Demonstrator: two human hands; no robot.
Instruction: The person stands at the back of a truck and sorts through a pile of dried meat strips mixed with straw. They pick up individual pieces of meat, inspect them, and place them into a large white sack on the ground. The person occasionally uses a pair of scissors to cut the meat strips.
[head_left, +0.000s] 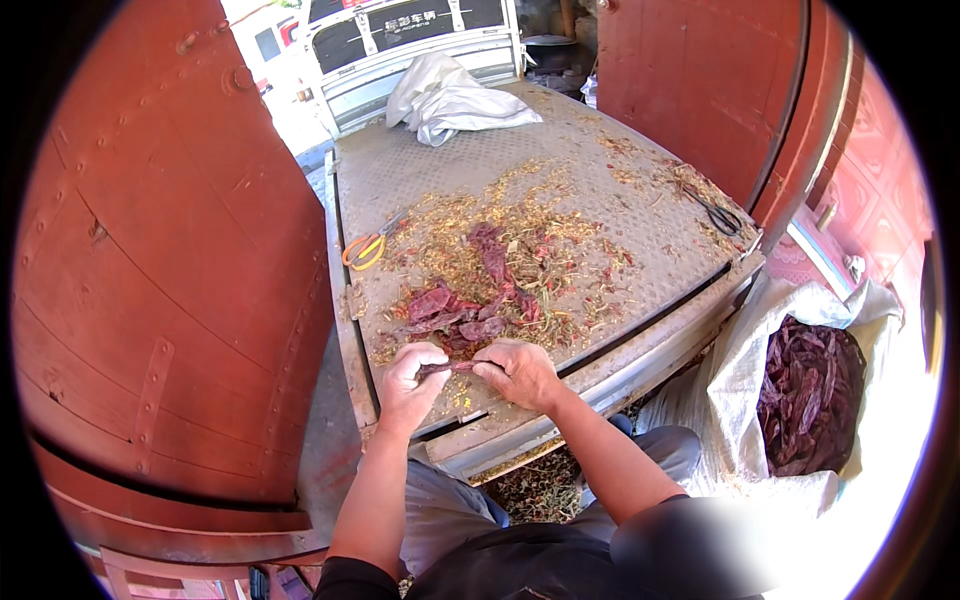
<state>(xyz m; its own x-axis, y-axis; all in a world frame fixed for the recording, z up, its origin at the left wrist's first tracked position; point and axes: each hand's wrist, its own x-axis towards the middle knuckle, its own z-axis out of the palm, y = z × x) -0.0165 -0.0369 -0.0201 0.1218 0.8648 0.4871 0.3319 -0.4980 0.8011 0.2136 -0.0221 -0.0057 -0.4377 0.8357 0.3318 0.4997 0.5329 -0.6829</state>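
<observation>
My left hand (412, 379) and my right hand (517, 371) pinch a dark red dried chili pepper (459, 367) between them, one at each end, above the near edge of the metal truck bed (397, 169). Just beyond my fingers lies a loose pile of dried chili peppers (450, 311), with another run of them (491, 255) stretching away from me. Yellow seeds, stem bits and red flakes (555, 255) are scattered around the pile. Scissors with orange and yellow handles (365, 250) lie on the bed's left side. Dark-handled scissors (721, 217) lie near its right edge.
A white woven sack (739, 390) full of dried chilies (810, 397) stands open at the right. A crumpled white sack (457, 101) lies at the bed's far end. Red doors stand left (172, 262) and right (697, 82). Plant scraps (544, 484) cover the ground below the near edge.
</observation>
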